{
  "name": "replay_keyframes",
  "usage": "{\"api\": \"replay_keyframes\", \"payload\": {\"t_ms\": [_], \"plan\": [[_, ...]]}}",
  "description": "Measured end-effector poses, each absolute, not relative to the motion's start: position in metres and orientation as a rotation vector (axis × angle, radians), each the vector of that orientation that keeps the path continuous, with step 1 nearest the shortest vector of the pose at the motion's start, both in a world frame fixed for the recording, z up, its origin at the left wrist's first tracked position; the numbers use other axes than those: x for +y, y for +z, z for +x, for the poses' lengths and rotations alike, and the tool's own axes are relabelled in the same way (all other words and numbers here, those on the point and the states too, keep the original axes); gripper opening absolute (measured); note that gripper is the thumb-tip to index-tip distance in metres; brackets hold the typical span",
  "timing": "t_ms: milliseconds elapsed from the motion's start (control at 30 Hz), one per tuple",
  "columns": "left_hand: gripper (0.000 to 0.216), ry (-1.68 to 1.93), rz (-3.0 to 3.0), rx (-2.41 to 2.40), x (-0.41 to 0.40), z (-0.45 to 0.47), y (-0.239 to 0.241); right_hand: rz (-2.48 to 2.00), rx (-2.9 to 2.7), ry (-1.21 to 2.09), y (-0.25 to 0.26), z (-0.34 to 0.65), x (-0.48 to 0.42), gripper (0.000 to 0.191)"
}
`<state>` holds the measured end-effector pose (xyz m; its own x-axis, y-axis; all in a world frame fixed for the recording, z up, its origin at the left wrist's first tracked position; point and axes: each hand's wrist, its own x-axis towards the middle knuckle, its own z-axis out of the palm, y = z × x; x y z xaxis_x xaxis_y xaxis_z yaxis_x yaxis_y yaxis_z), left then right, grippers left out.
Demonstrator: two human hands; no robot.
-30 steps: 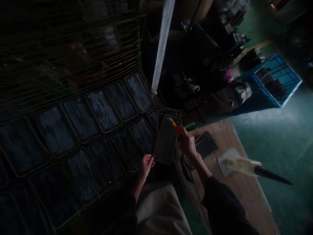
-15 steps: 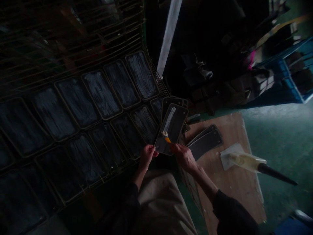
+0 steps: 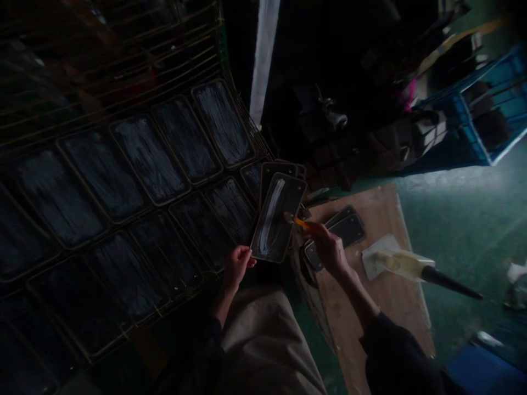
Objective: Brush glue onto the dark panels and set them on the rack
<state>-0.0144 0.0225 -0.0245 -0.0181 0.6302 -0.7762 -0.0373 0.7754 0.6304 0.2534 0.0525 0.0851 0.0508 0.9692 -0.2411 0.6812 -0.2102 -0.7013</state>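
Note:
Between my hands is a dark rectangular panel (image 3: 284, 219) with rounded corners and small holes near its ends. A pale, wet-looking streak runs along its left side. My left hand (image 3: 239, 266) pinches the panel's lower left corner between thumb and fingers. My right hand (image 3: 327, 247) is closed round the orange handle of a small brush (image 3: 302, 223), whose bristle end is over the panel's right half; whether it touches cannot be made out. Behind the held panel, more dark panels (image 3: 269, 169) are stacked at the rack's corner.
Rows of streaked panels (image 3: 150, 159) lie on a wire rack (image 3: 181, 66) to the left. At the right, a wooden board (image 3: 395, 323) carries loose panels (image 3: 348, 225) and a translucent bottle with a black nozzle (image 3: 405, 263). A blue crate (image 3: 473, 129) stands farther back.
The brush has lifted from the panel's left part and moved right. The pale streak now reaches down to the panel's lower end. My left hand keeps its hold on the corner.

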Motion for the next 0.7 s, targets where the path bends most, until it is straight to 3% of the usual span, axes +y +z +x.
{"api": "replay_keyframes", "payload": {"t_ms": [100,233,533,700], "plan": [[0.035,0.588,0.499,1.476,0.021,-0.016,-0.027,-1.925,-1.757,0.683,0.084,0.265,0.089,0.028],[0.04,0.586,0.436,1.458,0.019,-0.016,-0.028,-1.88,-1.884,0.528,0.077,0.267,0.109,0.029],[0.045,0.597,0.388,1.433,0.015,-0.013,-0.027,-1.895,-1.957,0.933,0.09,0.242,0.05,0.027],[0.044,0.604,0.398,1.454,0.016,-0.011,-0.023,-1.941,-1.881,0.735,0.09,0.256,0.082,0.031]]}}
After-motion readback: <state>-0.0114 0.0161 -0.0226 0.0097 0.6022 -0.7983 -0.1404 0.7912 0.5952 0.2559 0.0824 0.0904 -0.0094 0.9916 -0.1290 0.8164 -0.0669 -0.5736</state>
